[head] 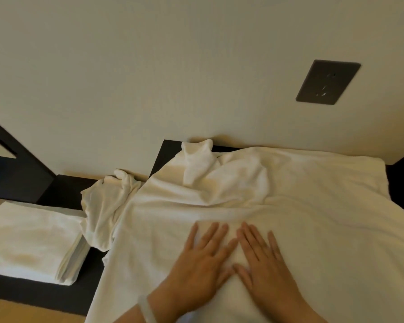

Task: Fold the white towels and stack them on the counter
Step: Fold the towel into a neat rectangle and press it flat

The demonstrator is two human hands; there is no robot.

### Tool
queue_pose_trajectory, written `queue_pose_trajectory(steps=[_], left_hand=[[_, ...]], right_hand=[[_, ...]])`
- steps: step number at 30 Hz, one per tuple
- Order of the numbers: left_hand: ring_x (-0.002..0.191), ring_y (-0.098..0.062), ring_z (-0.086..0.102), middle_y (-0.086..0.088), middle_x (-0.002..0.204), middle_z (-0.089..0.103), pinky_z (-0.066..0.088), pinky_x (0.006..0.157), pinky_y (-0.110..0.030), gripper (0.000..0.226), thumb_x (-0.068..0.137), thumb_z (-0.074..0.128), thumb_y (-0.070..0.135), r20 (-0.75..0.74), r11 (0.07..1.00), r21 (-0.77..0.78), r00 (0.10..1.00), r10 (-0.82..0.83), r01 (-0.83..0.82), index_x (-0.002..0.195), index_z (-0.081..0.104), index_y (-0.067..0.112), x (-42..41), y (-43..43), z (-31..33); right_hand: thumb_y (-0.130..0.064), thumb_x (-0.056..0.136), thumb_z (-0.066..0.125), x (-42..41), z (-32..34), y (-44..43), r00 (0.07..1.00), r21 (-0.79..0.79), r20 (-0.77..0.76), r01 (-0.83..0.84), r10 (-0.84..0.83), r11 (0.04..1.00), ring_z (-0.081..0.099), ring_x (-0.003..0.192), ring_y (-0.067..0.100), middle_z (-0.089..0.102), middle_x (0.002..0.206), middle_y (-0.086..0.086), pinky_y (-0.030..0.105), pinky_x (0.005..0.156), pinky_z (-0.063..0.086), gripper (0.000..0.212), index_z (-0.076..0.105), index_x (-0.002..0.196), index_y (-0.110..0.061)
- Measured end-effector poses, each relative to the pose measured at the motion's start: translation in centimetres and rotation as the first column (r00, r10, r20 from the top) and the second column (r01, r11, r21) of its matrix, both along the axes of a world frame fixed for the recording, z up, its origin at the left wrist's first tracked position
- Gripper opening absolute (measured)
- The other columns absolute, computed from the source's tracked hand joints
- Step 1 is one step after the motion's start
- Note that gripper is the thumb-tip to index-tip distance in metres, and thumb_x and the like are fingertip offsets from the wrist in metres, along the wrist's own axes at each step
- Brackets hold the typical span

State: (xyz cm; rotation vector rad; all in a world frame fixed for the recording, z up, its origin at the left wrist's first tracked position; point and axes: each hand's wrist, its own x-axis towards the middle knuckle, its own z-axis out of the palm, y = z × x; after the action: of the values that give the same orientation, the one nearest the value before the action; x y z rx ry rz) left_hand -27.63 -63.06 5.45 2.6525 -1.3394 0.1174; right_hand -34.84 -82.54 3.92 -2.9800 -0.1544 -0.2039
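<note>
A large white towel [313,206] lies spread over the dark counter [166,150], wrinkled toward the wall. My left hand [201,262] and my right hand [264,259] rest flat on it side by side near the front, palms down, fingers apart, thumbs almost touching. A crumpled white towel [105,203] is bunched at the spread towel's left edge. Another rumpled piece [196,162] pokes up near the wall. A stack of folded white towels [30,241] sits on the lower dark surface at the left.
The cream wall [173,66] rises right behind the counter, with a dark outlet plate [328,82] at upper right. A dark panel [14,173] stands at far left. A pale bracelet [147,308] circles my left wrist.
</note>
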Motion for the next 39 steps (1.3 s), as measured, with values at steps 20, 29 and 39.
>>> queue_pose_trajectory(steps=[20,29,39], left_hand=[[0.143,-0.028,0.036,-0.008,0.156,0.037,0.021,0.112,-0.050,0.057,0.098,0.032,0.045,0.069,0.996,0.023,0.993,-0.093,0.091,0.146,0.047,0.018,2.0,-8.3,-1.8],[0.147,-0.022,0.028,-0.003,0.160,0.029,0.016,0.117,-0.044,0.057,0.100,0.033,0.046,0.011,0.968,0.025,0.968,-0.250,0.249,0.153,0.034,0.023,0.4,-14.6,-1.0],[0.150,-0.018,0.017,0.002,0.163,0.019,0.018,0.116,-0.047,0.059,0.101,0.029,0.048,-0.038,0.975,0.046,0.975,-0.217,0.219,0.156,0.024,0.028,0.5,-14.6,-1.3]], right_hand=[[-0.049,0.103,0.026,-4.5,1.9,-18.7,0.926,0.105,-0.141,0.366,-0.351,0.925,0.020,0.146,0.007,0.023,0.158,-0.009,0.017,0.118,0.004,0.057,0.041,0.149,-0.019],[-0.008,0.101,0.045,-8.0,5.4,-28.9,0.424,0.243,-0.254,0.898,-0.869,0.367,0.055,0.115,0.035,0.056,0.131,0.018,0.037,0.092,0.044,0.034,0.054,0.134,-0.004],[-0.014,0.087,0.070,-5.6,8.3,-32.2,0.474,0.091,-0.388,0.873,-0.790,0.479,0.062,0.076,0.026,0.062,0.082,0.009,0.037,0.069,0.055,0.017,0.058,0.076,-0.010]])
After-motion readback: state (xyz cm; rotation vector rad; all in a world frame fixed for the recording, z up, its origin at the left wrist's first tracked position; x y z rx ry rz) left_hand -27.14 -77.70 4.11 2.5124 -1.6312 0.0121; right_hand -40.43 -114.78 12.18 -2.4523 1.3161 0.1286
